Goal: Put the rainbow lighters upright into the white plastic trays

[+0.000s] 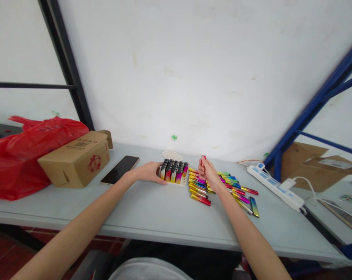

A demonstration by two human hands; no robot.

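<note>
Taking the packed block of cigarette lighters (173,172) as the centre of our clock, we have them upright, side by side, black tops up, in a pale holder (183,181). Empty seats show at its four o'clock corner, so the part we can see looks mostly filled but not complete. At twelve o'clock, just behind, lies a white perforated panel (172,155) with its holes bare; we cannot tell whether it belongs to the same holder.

Our left hand (149,171) is at nine o'clock, thumb and fingers set wide around the near side of the block, touching it as if to steady it. Our right hand (207,171) is at three o'clock, curled closed and raised over the loose pile, around what looks like a red lighter (203,157), its end poking from the top of the fist.

From three to four o'clock, many loose metallic lighters (199,199) lie flat on the grey table (152,212), some overlapping; we judge that a good share of the lighters is not upright.

Further out at nine o'clock we see a smartphone (120,170), then a cardboard box (76,157) against a red plastic bag (32,144). Beyond the pile, near three o'clock, lies a white power strip (275,187).
</note>
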